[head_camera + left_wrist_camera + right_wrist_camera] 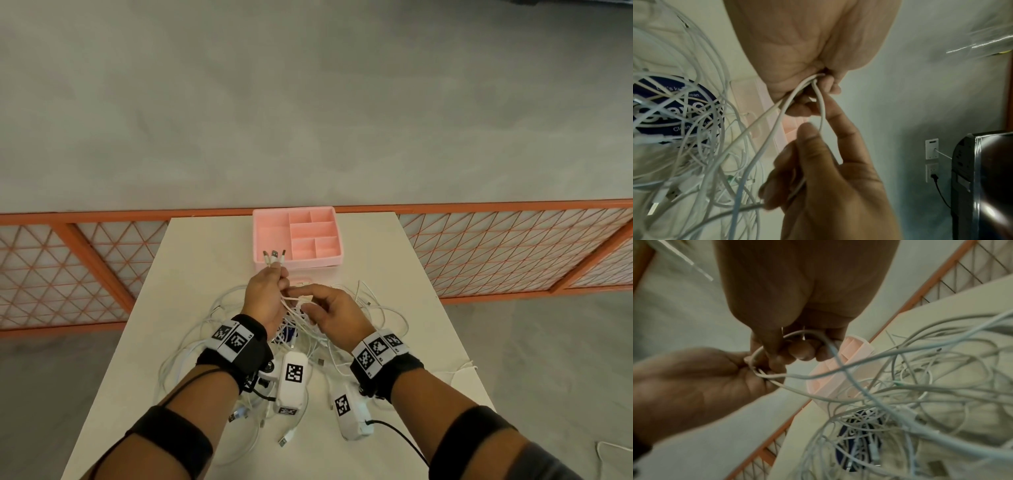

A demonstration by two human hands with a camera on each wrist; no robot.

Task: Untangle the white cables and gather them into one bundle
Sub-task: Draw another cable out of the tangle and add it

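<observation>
Many white cables lie in one loose tangle on the white table, spread between and under both forearms, over a dark blue round sticker.

Three USB plugs stand upright above the left hand, in front of the tray's near wall; their leads run down through that hand into the tangle.

Left hand: fisted around the three gathered leads, raised above the tangle. In the left wrist view the strands leave the bottom of the fist.

Right hand: just beside the left, touching or nearly so, thumb and forefinger nipping a single strand that loops across from the left fist.

Loose plug: on the table at the near edge of the tangle, apart from both hands.

Pink divided tray: at the far end of the table, beyond the hands, compartments bare.

Orange mesh fence: behind the table, on a grey floor.
</observation>
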